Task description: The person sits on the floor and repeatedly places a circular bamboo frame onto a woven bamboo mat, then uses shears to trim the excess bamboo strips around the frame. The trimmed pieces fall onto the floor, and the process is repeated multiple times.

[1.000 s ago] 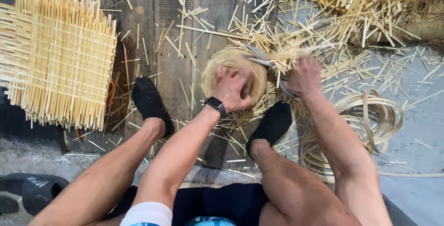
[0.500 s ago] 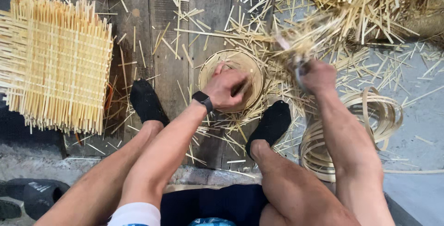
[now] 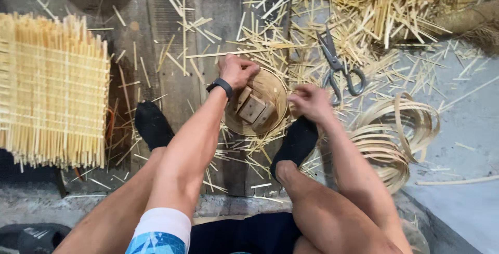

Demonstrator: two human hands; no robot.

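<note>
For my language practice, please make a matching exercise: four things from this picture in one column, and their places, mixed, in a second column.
Things:
1. scissors
2. woven mat
3. coiled strips
4. round basket

Places:
A. between the two feet
B. at the far left
C. on the cut sticks, beyond the right hand
D. beside the right forearm

Pairs: 1-C, 2-B, 3-D, 4-A

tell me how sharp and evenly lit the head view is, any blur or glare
Head view: even, soft light, no glare; the round woven bamboo basket, the grey metal scissors and the left hand are sharp; the right hand is slightly soft; dark shadow lies under the flat woven bamboo mat.
</note>
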